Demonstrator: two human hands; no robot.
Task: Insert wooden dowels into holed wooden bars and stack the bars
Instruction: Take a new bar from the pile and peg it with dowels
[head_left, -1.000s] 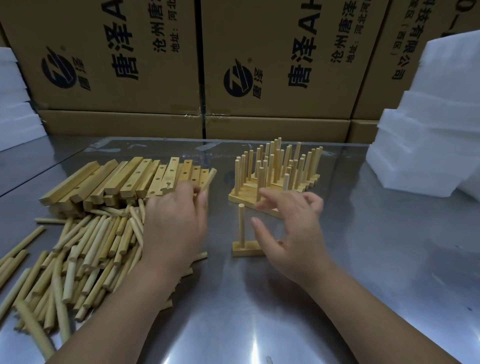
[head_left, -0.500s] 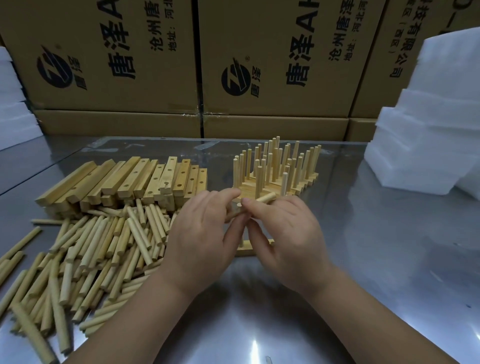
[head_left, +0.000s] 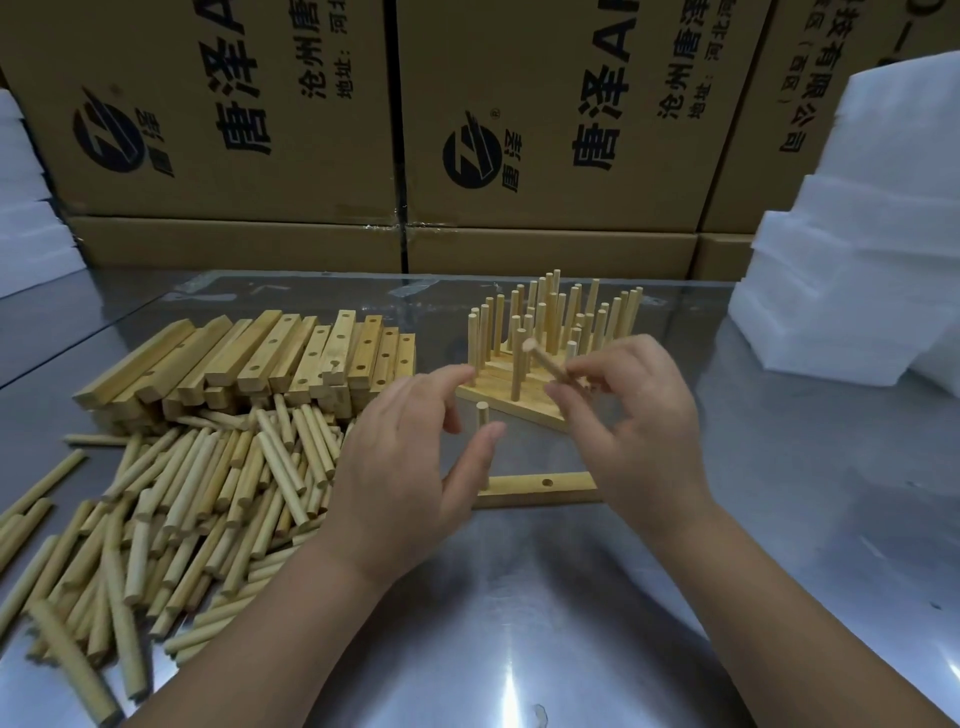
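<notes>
Right hand (head_left: 639, 426) now alone pinching the dowel (head_left: 543, 358), left hand (head_left: 410, 467) let go, fingers loose, above the bar (head_left: 519, 487)

left carton (head_left: 208, 192): 唐泽, 沧州唐, 地址 | middle carton (head_left: 571, 202): 唐泽 A, 沧州唐泽, 地址 | right carton (head_left: 753, 182): 有限公司

left hand (head_left: 400, 478) loose, right hand (head_left: 639, 431) pinching dowel (head_left: 545, 361)

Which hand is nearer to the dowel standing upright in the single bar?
Left. The left hand sits right beside the upright dowel, thumb overlapping its lower part; the right hand is off to its right, pinching a second dowel above the bar.
</notes>
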